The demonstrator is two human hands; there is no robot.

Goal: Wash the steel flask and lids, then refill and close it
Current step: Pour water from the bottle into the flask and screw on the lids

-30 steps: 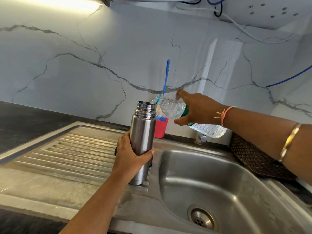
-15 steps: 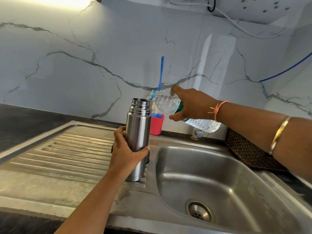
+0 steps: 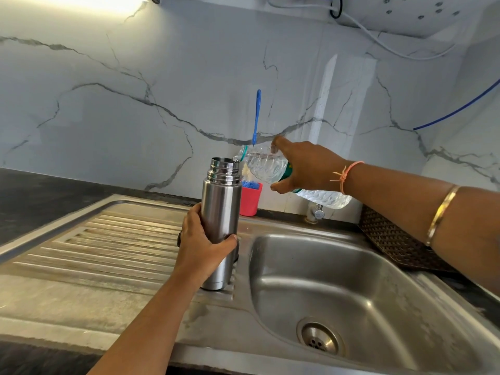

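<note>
The steel flask [image 3: 221, 212] stands upright and uncapped on the ribbed drainboard [image 3: 113, 247], just left of the sink basin. My left hand [image 3: 201, 247] grips its lower body. My right hand [image 3: 305, 166] holds a clear plastic water bottle [image 3: 266, 166], tipped nearly flat, with its mouth at the flask's open rim. Water runs from the bottle's mouth into the flask. A dark object peeks out behind the flask's base, mostly hidden. No lid shows plainly.
A red cup [image 3: 251, 198] with a blue-handled bottle brush [image 3: 257, 117] stands behind the flask by the marble wall. The sink basin [image 3: 338, 288] with its drain [image 3: 319, 338] lies to the right. A dark woven mat [image 3: 392, 239] sits at the far right.
The bottle's mouth has come down closer to the flask's rim and is tipped a little further. My left hand keeps its grip on the flask.
</note>
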